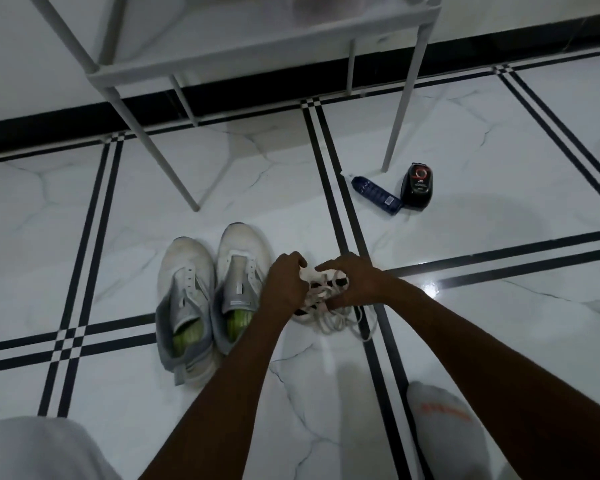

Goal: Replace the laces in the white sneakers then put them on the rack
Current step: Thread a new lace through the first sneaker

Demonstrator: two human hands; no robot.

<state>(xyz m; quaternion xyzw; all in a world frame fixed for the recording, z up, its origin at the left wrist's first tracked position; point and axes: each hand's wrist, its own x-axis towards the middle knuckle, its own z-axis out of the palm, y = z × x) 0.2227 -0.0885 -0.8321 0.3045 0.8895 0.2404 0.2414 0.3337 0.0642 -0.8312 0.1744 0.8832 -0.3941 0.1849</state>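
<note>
Both hands (pixel 321 282) cover lace bundle (pixel 329 315), grip unclear; sneakers (pixel 212 289) unlaced

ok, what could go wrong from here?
1. The laces form a tangled heap under both hands; pulling could knot them.
2. Loose loops trail over the floor by the socked foot and might snag.
3. The sneakers have bare eyelets; a mixed-up lace could cost time.

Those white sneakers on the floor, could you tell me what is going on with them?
A person is sitting on the tiled floor, both hands in a tangled pile of white laces: left hand, right hand. The two white sneakers stand side by side to the left of the pile, with no laces in them. The white rack stands behind, and a blue bottle and a black container sit off to the right.
</note>
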